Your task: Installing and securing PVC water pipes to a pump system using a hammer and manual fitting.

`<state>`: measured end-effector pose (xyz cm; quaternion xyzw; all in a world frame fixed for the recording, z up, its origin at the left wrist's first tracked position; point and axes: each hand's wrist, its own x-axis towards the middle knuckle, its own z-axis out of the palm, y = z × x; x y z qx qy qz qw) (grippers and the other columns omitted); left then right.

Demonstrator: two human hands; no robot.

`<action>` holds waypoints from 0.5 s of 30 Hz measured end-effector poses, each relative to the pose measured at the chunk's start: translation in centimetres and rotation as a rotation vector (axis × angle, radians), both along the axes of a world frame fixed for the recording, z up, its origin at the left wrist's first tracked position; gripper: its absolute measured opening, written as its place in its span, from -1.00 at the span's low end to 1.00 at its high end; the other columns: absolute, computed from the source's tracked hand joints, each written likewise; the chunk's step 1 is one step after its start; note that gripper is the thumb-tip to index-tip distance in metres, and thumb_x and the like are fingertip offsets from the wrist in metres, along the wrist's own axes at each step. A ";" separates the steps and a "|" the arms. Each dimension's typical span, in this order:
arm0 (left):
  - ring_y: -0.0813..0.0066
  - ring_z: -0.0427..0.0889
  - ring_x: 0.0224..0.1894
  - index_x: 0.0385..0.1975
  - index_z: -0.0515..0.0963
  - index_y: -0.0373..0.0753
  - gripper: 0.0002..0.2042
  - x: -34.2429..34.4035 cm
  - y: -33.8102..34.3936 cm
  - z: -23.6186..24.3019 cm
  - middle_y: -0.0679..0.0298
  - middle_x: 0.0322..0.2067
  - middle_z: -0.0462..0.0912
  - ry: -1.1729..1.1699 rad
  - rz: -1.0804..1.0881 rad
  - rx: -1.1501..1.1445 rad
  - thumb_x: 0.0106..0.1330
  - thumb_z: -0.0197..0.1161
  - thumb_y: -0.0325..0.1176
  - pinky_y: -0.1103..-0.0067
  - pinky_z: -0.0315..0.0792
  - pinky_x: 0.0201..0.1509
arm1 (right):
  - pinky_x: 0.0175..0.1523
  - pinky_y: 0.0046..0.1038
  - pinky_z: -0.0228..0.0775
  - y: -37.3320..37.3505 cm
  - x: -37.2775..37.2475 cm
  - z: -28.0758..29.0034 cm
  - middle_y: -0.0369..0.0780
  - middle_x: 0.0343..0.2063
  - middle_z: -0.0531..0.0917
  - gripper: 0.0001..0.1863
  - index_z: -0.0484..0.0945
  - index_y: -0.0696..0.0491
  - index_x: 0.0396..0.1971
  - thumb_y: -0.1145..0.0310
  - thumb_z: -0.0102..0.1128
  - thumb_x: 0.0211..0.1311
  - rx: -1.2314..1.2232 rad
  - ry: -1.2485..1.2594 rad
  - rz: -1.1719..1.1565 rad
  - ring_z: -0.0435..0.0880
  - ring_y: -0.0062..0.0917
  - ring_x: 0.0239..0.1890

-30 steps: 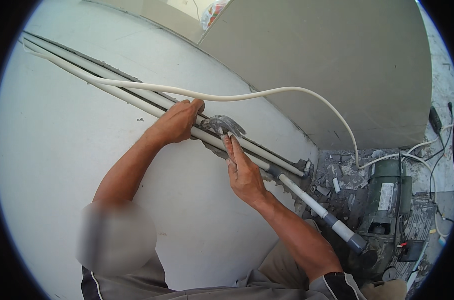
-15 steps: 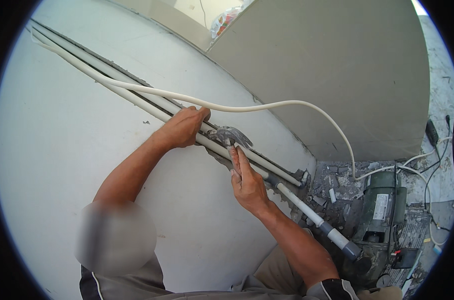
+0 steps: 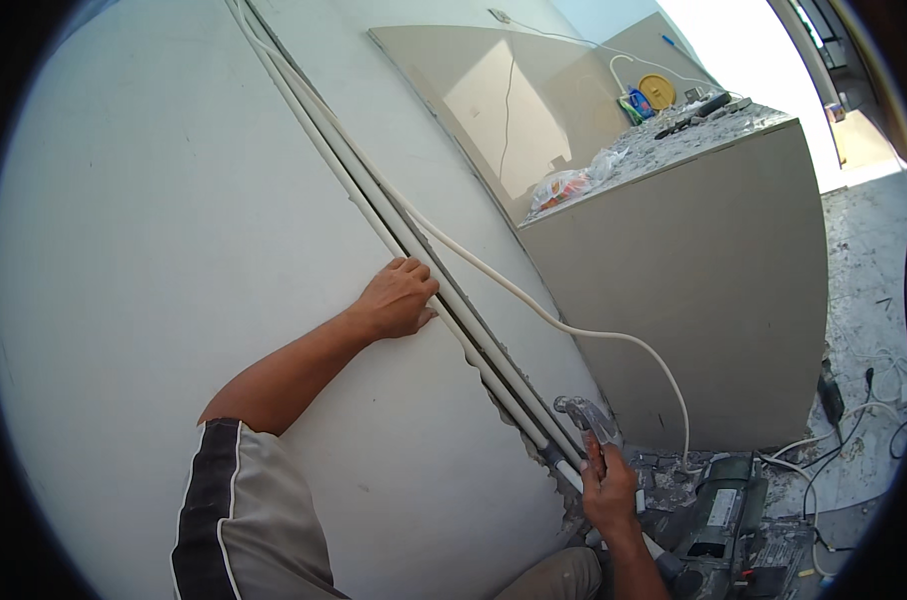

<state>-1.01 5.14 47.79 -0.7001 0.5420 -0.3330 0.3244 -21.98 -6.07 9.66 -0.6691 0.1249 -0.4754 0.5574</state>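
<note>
The left arm [image 3: 299, 372] bends at the elbow, forearm slanting up rightward; the left hand [image 3: 399, 298] is curled, its back showing. The right forearm [image 3: 636, 562] rises from below, right hand [image 3: 611, 493] gripping firmly.

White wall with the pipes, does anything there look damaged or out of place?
Yes. Along the lower side of the pipes, the groove's edge is jagged and broken, unlike the smoother wall. Grey rubble also lies scattered beside the green motor.

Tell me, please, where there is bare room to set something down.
Most open: the pale floor right of the grey-brown panel, beyond the black block, though dirty. Crowded: rubble around the green machine, near the right hand.
</note>
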 end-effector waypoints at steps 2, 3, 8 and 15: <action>0.18 0.43 0.28 -0.04 0.62 -0.28 -0.58 -1.0 0.3 3.1 0.07 0.04 0.59 -0.043 0.107 -0.123 0.27 0.36 -0.09 0.29 0.15 0.50 | -0.29 -0.22 0.53 -0.6 -1.0 0.7 0.06 -0.41 0.67 -0.74 0.51 0.21 -0.12 0.50 0.25 0.20 -0.011 -0.006 -0.047 0.75 -0.11 -0.38; 0.18 0.43 0.28 -0.04 0.62 -0.28 -0.58 -0.7 0.9 4.5 0.07 0.04 0.59 -0.050 0.094 -0.136 0.27 0.36 -0.09 0.29 0.15 0.50 | -0.31 -0.24 0.51 -0.8 -1.5 1.3 0.05 -0.44 0.65 -0.75 0.51 0.21 -0.13 0.51 0.24 0.21 -0.001 -0.052 -0.074 0.73 -0.13 -0.42; 0.20 0.01 0.57 0.36 0.37 -0.30 -0.30 -1.3 2.3 6.6 0.08 0.48 0.21 -0.229 0.233 -0.227 0.43 0.09 0.16 0.17 -0.29 0.64 | -0.35 -0.45 0.40 -0.7 -5.1 4.0 -0.24 -0.51 0.64 -0.64 0.56 0.24 0.05 0.55 0.23 0.24 0.052 -0.159 -0.232 0.59 -0.59 -0.49; 0.17 0.06 0.55 0.38 0.36 -0.19 -0.33 -1.9 1.7 5.1 0.03 0.42 0.27 -0.261 0.232 -0.239 0.41 0.11 0.15 0.12 -0.31 0.63 | -0.29 -0.54 0.43 -3.3 -10.9 6.2 -0.17 -0.40 0.70 -0.62 0.55 0.31 0.09 0.54 0.23 0.29 0.064 -0.198 -0.365 0.58 -0.70 -0.40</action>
